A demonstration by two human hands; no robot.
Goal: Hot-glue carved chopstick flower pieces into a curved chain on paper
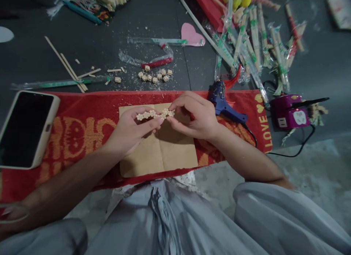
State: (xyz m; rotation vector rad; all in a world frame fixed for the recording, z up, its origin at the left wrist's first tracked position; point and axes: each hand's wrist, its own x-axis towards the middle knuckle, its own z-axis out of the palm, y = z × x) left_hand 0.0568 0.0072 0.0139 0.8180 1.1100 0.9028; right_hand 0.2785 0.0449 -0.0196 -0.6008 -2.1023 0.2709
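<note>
Between both hands I hold a short strip of small pale wooden pieces glued in a row (155, 114). My left hand (131, 129) pinches its left end, thumb on top. The strip's right end is pinched by my right hand (196, 118), fingers curled. Both hands hover over a creased brown paper sheet (164, 152) lying on a red towel (82, 127). More small cut wooden pieces (155, 76) lie in a loose cluster on the dark floor beyond the towel.
A blue glue gun (223, 103) rests on the towel just right of my right hand, its cord trailing right. A phone (26, 129) lies at left. Wrapped chopsticks (255, 43), a purple device (289, 112), a pink heart (190, 35) and loose sticks (68, 68) lie beyond.
</note>
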